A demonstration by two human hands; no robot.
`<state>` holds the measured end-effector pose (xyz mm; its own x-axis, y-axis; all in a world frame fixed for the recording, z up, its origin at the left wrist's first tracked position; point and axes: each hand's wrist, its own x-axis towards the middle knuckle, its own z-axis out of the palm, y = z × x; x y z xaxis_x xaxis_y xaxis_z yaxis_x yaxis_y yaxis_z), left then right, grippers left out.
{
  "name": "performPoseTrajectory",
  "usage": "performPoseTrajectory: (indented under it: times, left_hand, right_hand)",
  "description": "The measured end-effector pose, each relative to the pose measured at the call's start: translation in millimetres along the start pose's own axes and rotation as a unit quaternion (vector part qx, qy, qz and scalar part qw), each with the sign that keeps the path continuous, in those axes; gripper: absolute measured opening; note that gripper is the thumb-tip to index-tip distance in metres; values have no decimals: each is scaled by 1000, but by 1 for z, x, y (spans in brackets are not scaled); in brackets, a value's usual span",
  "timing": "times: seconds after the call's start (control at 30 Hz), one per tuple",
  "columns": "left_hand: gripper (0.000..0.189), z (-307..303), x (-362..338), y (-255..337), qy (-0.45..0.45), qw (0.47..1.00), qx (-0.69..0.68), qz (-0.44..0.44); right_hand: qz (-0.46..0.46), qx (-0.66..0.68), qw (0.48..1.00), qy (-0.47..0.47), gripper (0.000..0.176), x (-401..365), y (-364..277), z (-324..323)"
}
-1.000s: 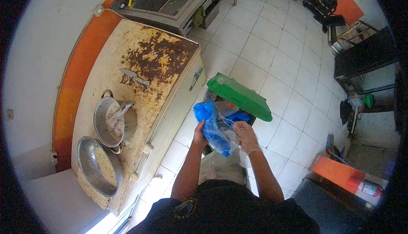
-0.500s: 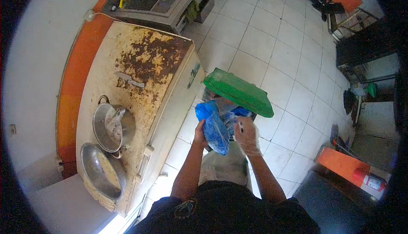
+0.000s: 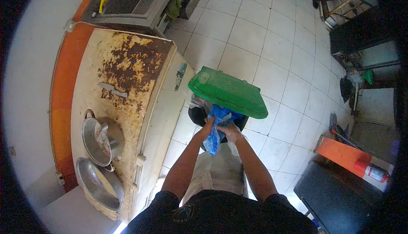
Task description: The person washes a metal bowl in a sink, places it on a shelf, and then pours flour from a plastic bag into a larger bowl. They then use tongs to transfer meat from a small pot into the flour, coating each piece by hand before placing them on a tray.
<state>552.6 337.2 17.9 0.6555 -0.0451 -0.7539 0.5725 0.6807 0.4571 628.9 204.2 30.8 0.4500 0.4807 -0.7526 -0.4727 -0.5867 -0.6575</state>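
Observation:
A crumpled blue plastic bag point(image 3: 213, 139) hangs between my two hands over a dark bin point(image 3: 197, 116). My left hand point(image 3: 207, 128) is bare and closed on the bag's left side. On the other side, my right hand point(image 3: 230, 132), in a clear plastic glove, grips the same bag. The bin's green lid point(image 3: 227, 91) is tilted up just beyond my hands. Part of the bag reaches under the lid's near edge, and other crumpled plastic shows inside the bin at the left. My fingertips are partly hidden by the bag.
To the left stands a worn white cabinet point(image 3: 163, 106) with a rusty top, holding a knife point(image 3: 112, 89), a metal pot point(image 3: 117, 138) and a metal bowl point(image 3: 95, 183). A sink point(image 3: 136, 15) is beyond it. A fire extinguisher point(image 3: 374, 172) is at the right.
My hands have come closer together, and the blue bag has bunched up and narrowed between them. The camera view has shifted, with the green lid appearing slightly further left.

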Motion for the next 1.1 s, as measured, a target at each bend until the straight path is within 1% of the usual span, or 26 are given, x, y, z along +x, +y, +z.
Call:
performPoseTrajectory:
  times: [0.03,0.07,0.1,0.13,0.2,0.27,0.3,0.33,0.4,0.43,0.5,0.53,0.57,0.6,0.63,0.67,0.7,0.73,0.77,0.8,0.83,0.9,0.93,0.97,1.03,1.1]
  left_hand:
    - [87,1,3,4,84,987,132,30]
    - [95,2,5,9,173,949,261,37]
    - [90,1,5,12,214,913,344,40]
    - [86,-1,3,12,200,881,422,72]
    - [78,-2,-2,7,174,803,554,136]
    - [70,-1,-3,-3,211,766,555,245]
    - [40,0,-2,-7,257,775,456,355]
    - [40,-1,0,-8,254,775,457,355]
    - [20,2,-1,-4,231,863,374,250]
    - [20,1,2,-6,230,864,373,248]
    - [13,-2,12,-8,250,889,264,279]
    - [13,-1,12,-7,250,889,264,278]
    - [15,1,9,-2,245,899,243,270]
    - [17,3,6,2,241,908,223,261]
    - [17,4,3,6,242,908,224,260]
    - [17,4,-1,10,241,905,243,254]
    - [17,3,-2,13,240,901,263,249]
    - [17,-3,0,10,240,901,264,248]
    - [18,-11,7,4,265,888,285,245]
    - [19,-21,15,-1,289,875,305,241]
    - [19,-33,26,-9,288,874,307,241]
    - [20,-54,46,-21,314,870,242,294]
    - [21,-62,53,-24,322,866,221,312]
    - [22,-65,55,-20,326,860,223,324]
    - [23,-67,57,-18,330,854,224,335]
    - [18,-61,54,-14,347,887,201,228]
  right_hand:
    - [-16,42,999,13,68,11,15,3]
    - [-32,84,996,26,69,23,31,5]
    - [-30,87,995,24,69,34,47,9]
    - [-58,102,992,40,67,45,61,14]
    - [-88,121,987,58,66,56,68,15]
    - [-69,249,965,50,63,63,76,11]
    - [-68,251,964,51,63,68,87,11]
    - [-89,263,959,57,62,74,97,11]
    - [-134,283,948,66,60,92,128,12]
    - [-153,292,941,71,59,96,142,14]
    - [-171,301,935,74,57,82,128,11]
    - [-118,432,893,35,54,57,88,7]
    - [-63,553,831,-5,51,45,67,4]
    - [-62,554,830,-6,51,52,84,1]
    - [-210,198,955,74,48,55,101,-6]
    - [-268,-2,959,95,46,51,97,-7]
    - [-322,-191,917,141,44,47,93,-8]
    - [-151,172,970,89,42,19,48,-10]
    - [46,505,862,21,41,3,21,-12]
    - [45,507,861,21,41,17,43,-10]
    - [-41,406,912,32,42,42,89,-8]
    - [-127,298,945,44,42,40,93,-6]
    - [-81,417,904,37,43,13,52,-9]
    - [-34,529,847,30,44,-3,28,-11]
    - [-21,547,836,32,44,-2,38,-10]
    - [-5,563,826,37,44,-6,50,-13]
